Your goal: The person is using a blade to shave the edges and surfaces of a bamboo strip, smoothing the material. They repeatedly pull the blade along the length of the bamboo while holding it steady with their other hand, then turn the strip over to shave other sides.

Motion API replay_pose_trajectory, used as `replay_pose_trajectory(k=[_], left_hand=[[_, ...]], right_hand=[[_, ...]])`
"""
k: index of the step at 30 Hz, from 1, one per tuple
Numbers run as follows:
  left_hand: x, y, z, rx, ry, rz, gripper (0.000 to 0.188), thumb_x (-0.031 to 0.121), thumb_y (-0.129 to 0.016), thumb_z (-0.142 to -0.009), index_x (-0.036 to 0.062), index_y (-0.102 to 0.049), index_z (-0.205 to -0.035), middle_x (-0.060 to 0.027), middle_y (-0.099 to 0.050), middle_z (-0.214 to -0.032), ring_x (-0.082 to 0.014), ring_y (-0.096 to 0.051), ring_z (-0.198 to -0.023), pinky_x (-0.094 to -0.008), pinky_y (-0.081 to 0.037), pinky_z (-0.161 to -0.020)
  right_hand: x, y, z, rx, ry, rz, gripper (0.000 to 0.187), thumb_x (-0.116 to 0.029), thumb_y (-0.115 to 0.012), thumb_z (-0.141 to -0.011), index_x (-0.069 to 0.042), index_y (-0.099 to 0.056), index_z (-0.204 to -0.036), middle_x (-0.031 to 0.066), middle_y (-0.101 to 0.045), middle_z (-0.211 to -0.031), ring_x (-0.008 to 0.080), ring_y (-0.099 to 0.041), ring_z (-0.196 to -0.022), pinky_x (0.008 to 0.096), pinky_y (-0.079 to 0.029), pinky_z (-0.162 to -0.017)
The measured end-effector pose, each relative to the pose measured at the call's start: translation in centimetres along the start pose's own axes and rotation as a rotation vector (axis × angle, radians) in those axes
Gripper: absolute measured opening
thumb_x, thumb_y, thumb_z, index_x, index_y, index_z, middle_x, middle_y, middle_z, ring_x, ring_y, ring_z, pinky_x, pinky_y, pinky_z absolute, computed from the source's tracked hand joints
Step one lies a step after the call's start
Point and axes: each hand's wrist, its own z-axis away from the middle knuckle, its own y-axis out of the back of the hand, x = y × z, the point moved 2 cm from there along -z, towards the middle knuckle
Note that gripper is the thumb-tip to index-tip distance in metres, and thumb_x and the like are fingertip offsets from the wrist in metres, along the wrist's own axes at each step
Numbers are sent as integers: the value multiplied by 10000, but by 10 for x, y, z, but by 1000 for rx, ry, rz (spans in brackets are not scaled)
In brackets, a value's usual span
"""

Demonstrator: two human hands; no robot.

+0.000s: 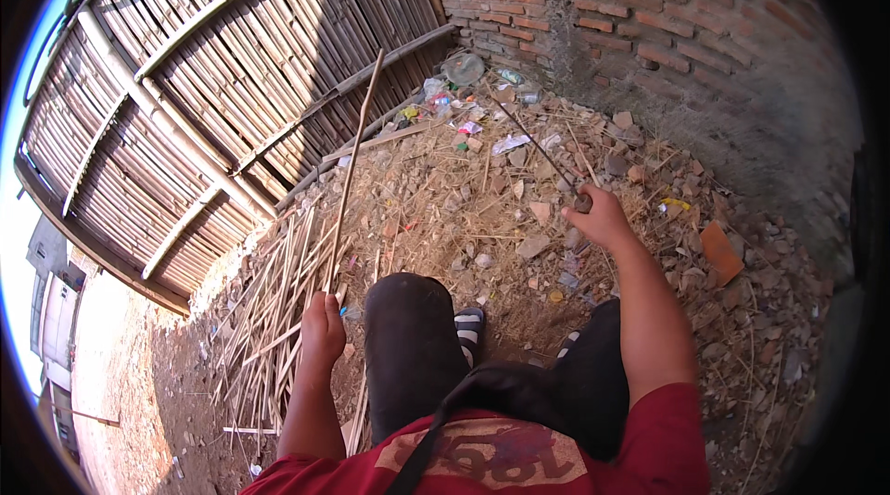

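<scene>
My left hand (323,333) is closed around the lower end of a long, thin bamboo stick (355,147), which rises nearly upright in front of the fence. In my right hand (603,219) is the handle of a long-bladed knife (538,145). Its dark, narrow blade is seen almost edge-on and points away to the upper left. Stick and knife are well apart. A loose pile of split bamboo strips (269,319) lies on the ground beside my left forearm.
A bamboo fence (213,69) stands at the left and far side, meeting a brick wall (686,18) on the right. Rubble and broken brick (533,245) cover the ground before my knees. Plastic litter (464,115) gathers in the corner; a tile shard (720,252) lies at right.
</scene>
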Motion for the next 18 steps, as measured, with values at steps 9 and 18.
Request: replay_pose_trajectory(k=[9, 18], left_hand=[[88, -32, 0, -290, -106, -108, 338, 334, -487, -1058, 24, -528, -931, -282, -627, -805, -523, -594, -775, -614, -422, -678], [91, -42, 10, -242, -252, -167, 326, 341, -585, -1011, 38, -514, -913, -247, -640, -734, -472, -634, -670, -585, -484, -596]], right_hand=[[-89, -31, 33, -250, 319, 331, 206, -271, -740, -809, -128, -662, -935, 120, -700, -817, 361, -697, -828, 508, -539, -730], [-98, -64, 35, -385, 282, 426, 215, -262, -733, -821, -114, -662, -959, 122, -710, -841, 351, -705, -854, 502, -547, -748]])
